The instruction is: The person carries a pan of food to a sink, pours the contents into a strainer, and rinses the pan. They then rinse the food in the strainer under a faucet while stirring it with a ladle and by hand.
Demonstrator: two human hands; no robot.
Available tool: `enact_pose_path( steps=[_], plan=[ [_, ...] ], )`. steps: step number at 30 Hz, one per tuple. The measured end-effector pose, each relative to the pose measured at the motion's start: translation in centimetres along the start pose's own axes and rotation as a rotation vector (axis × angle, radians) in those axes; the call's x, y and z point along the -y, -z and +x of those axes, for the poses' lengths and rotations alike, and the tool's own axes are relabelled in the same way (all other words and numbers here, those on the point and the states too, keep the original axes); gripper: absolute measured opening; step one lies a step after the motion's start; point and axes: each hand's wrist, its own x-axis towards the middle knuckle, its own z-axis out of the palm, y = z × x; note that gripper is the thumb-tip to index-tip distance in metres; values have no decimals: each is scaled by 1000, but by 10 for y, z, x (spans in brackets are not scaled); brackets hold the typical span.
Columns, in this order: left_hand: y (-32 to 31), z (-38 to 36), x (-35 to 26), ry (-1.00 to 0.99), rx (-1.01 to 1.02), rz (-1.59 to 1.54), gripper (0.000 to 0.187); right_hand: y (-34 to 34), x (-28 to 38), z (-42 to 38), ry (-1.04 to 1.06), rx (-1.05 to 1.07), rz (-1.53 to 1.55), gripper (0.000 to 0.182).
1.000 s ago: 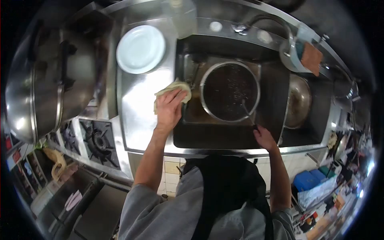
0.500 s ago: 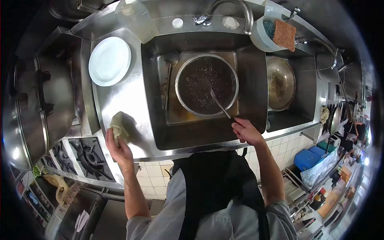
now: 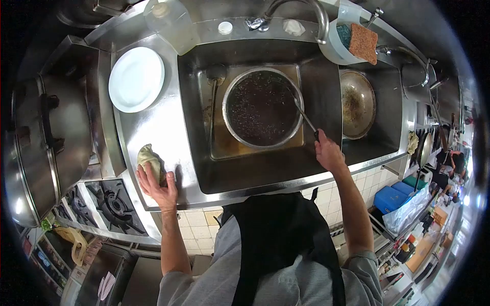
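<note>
My right hand (image 3: 329,151) is closed round the dark handle of a metal utensil (image 3: 306,118), whose far end dips into dark, bubbly liquid. That liquid fills a round metal pot (image 3: 225,109) standing in a shallow tray (image 3: 219,150) in the large sink. On the steel counter at the left, a pale greenish cloth (image 3: 148,157) lies under the fingers of my left hand (image 3: 157,184). The fingers are spread, with the thumb apart. Beside the pot, a long-handled tool (image 3: 215,97) rests in the tray.
White plates (image 3: 136,79) sit on the left counter, near a plastic jug (image 3: 176,30). The curved faucet (image 3: 322,25) arches over the back edge. A tub (image 3: 334,48) holds a brown sponge (image 3: 363,44). A wide pan (image 3: 359,104) stands in the right sink. Burners (image 3: 116,204) are at lower left.
My right hand has moved right and up, shifting the utensil towards the pot's right side. My left hand has come down with the cloth, its fingers now spread over it on the counter.
</note>
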Motion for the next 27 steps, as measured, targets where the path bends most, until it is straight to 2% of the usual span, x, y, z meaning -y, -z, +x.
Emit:
enact_pose_path(
  steps=[4, 7, 11, 13, 19, 25, 27],
  plan=[
    [4, 2, 0, -20, 49, -10, 81, -29, 3, 18, -110, 161, 97, 38],
    [7, 3, -2, -22, 86, 0, 85, -32, 11, 25, -18, 165, 195, 35],
    [10, 5, -5, -11, 108, -26, 88, -22, 26, 30, -28, 235, 251, 33],
    [10, 6, -6, -29, 102, -40, 87, -21, 33, 33, -62, 368, 341, 33],
    [12, 8, -9, -32, 105, -52, 88, -24, 39, 27, 104, 387, 249, 37],
    [11, 8, -6, -45, 98, -52, 87, -7, 43, 8, 109, 480, 91, 42],
    [10, 8, -6, -48, 92, -56, 87, -10, 28, 0, 148, 448, 34, 44]
  ],
)
